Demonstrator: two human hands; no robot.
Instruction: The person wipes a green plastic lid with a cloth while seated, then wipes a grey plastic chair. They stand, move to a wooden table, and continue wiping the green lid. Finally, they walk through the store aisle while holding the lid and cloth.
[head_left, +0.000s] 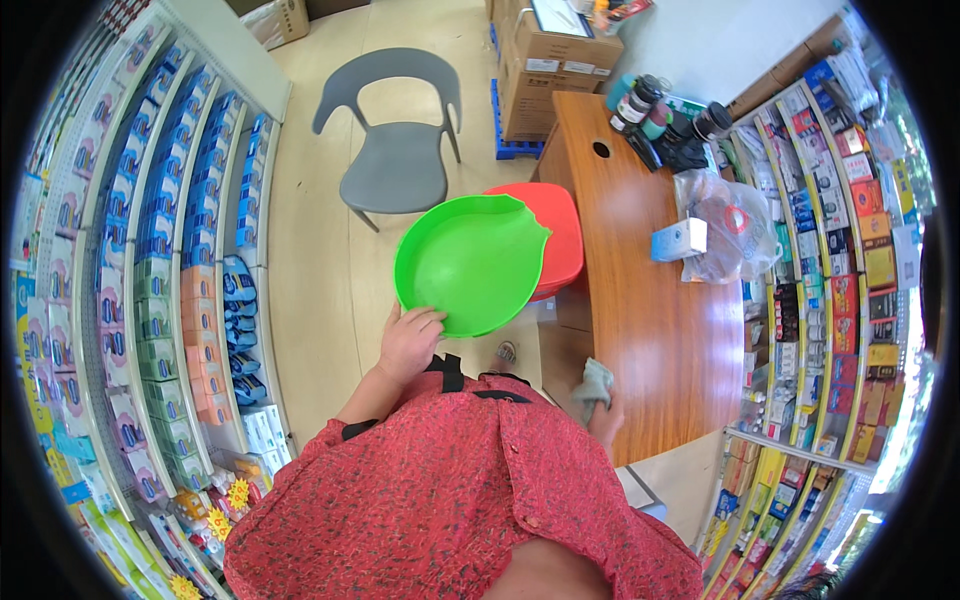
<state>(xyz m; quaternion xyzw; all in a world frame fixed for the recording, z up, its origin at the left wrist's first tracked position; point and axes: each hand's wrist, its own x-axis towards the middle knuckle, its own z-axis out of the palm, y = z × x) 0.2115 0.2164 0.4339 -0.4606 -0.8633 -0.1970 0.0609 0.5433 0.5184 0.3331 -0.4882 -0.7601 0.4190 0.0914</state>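
My left hand (411, 337) grips the near left rim of a bright green plastic tray (480, 262) with a pouring lip at its upper right. The tray is held up in front of me, its inside facing the camera, and partly overlaps a red plastic stool (551, 232). A crumpled grey-green cloth (595, 381) is in my right hand (606, 420), at the near left edge of the brown wooden desk (652, 337). Part of the right hand is hidden by the cloth and my sleeve.
On the desk lie a blue-and-white box (679, 240), a clear plastic bag (735, 232) and several bottles (649, 112). A grey chair (397, 161) stands ahead on the floor, near stacked cardboard boxes (536, 97). Stocked shelves (176, 247) line the left, with more shelves (821, 247) on the right.
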